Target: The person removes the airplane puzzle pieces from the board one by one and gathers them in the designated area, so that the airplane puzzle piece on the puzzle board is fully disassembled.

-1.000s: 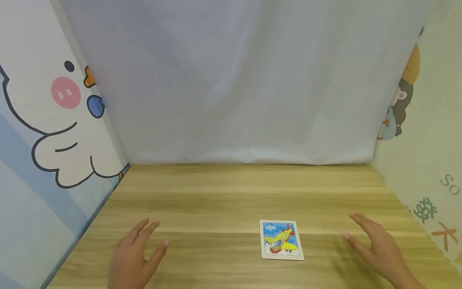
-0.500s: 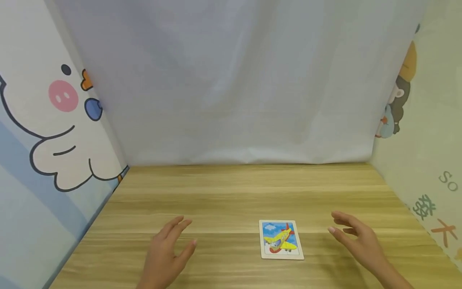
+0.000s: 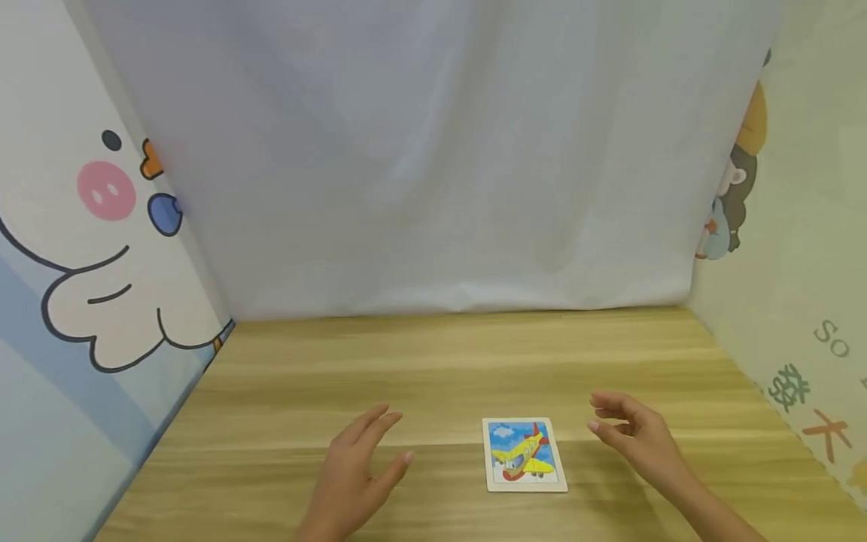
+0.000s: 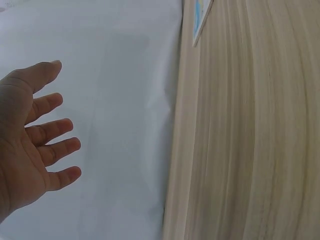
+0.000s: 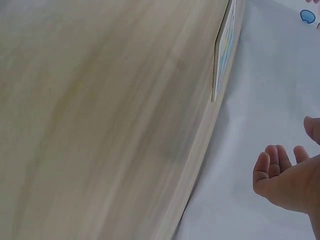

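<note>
Card (image 3: 523,478): lies flat, printed side up, on the table (image 3: 406,376), right of centre in the nearer part of the head view
Print (image 3: 523,455): shows a yellow plane with red tail and nose over blue sky, inside a pale border
Left hand (image 3: 355,474): hovers above the table, left of the card and well apart from it
Left fingers (image 4: 50,131): spread wide, only slightly bent, with the thumb held well away
Right hand (image 3: 640,440): hovers above the table, just right of the card
Right fingers (image 5: 261,170): curve inward, close together, with a narrower gap to the thumb
Spacing: leaves the card between both hands, touching neither, nearer to the right
Wrist views: catch the card cut off by the top of the left one, slanted and nearly edge-on in the right one
Sheet (image 3: 433,188): hangs behind the table, pale and softly creased, down to the far edge
Left panel (image 3: 41,421): bears a large white cartoon figure (image 3: 122,316)
Right panel (image 3: 799,226): bears a dark-haired figure (image 3: 740,181), plus lettering (image 3: 832,339) lower down
</note>
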A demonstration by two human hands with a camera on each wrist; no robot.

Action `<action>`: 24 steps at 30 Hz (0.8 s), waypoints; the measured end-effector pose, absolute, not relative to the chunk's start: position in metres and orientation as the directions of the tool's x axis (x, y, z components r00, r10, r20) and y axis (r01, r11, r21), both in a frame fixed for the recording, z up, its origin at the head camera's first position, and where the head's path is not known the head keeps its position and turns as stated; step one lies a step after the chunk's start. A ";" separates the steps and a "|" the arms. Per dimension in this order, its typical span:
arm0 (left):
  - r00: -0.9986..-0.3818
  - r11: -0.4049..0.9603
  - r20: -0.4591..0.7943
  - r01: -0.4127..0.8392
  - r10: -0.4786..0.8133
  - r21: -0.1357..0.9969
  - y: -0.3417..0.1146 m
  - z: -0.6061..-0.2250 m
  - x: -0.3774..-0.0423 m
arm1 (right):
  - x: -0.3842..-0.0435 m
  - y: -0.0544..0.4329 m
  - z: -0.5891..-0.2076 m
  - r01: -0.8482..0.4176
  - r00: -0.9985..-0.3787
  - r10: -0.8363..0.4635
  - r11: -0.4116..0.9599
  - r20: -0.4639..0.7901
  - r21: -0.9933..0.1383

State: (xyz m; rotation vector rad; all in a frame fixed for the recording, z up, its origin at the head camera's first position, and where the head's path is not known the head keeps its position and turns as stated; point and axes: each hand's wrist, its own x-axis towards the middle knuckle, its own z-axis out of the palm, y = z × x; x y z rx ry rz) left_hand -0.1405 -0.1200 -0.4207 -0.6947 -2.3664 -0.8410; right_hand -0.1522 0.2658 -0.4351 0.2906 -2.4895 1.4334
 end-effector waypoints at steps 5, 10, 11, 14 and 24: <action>-0.732 0.645 0.597 0.635 0.329 0.424 -0.104 -0.421 -0.144 | -0.157 0.259 -0.436 -0.267 -0.961 -0.057 0.438 0.269 -0.859; -0.744 0.644 0.567 0.633 0.353 0.430 -0.091 -0.424 -0.149 | -0.163 0.250 -0.439 -0.233 -0.972 -0.093 0.393 0.214 -0.890; -0.746 0.646 0.561 0.632 0.358 0.428 -0.088 -0.425 -0.149 | -0.164 0.248 -0.440 -0.231 -0.973 -0.101 0.390 0.208 -0.892; -0.746 0.652 0.546 0.636 0.381 0.413 -0.080 -0.429 -0.153 | -0.168 0.241 -0.441 -0.236 -0.971 -0.120 0.380 0.205 -0.894; -0.755 0.653 0.462 0.646 0.466 0.396 -0.053 -0.437 -0.155 | -0.177 0.226 -0.446 -0.213 -0.975 -0.150 0.394 0.166 -0.894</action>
